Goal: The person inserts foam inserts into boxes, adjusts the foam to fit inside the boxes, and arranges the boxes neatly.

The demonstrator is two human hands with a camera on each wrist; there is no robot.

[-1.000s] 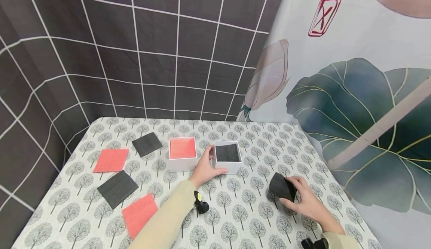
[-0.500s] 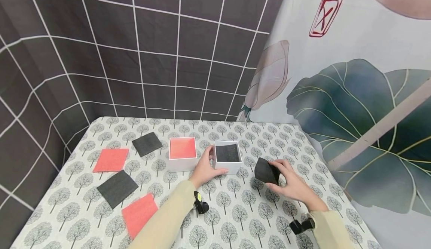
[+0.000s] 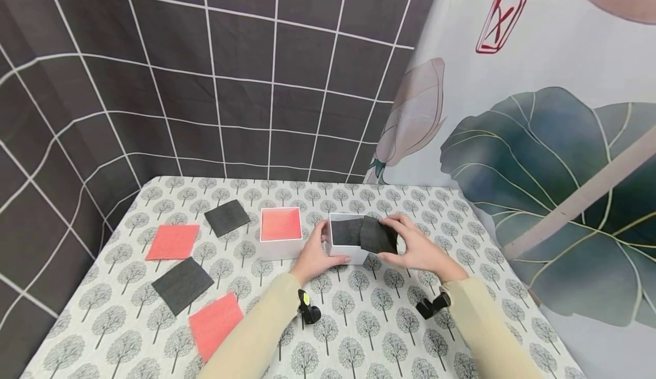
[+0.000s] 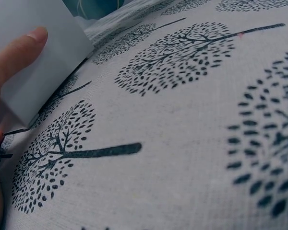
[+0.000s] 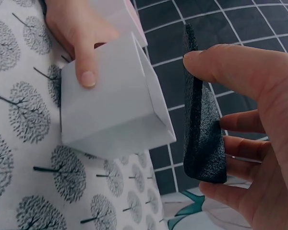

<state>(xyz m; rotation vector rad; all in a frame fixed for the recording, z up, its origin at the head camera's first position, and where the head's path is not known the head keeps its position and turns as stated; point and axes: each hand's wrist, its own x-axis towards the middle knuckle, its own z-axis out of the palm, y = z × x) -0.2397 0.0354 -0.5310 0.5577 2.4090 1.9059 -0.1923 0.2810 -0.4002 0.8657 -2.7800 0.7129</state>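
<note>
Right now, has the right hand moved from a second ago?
Yes: the right hand has moved left and forward, closer to the red-filled box.

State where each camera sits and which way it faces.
Head: on the head, looking forward and down at the tablecloth; left hand, right hand, sleeves show.
Left wrist: worn there, facing tablecloth and held white box; part of that hand shows.
Right wrist: worn there, facing the black sheet; both hands show.
Shared: head and right wrist show that sheet and box.
</note>
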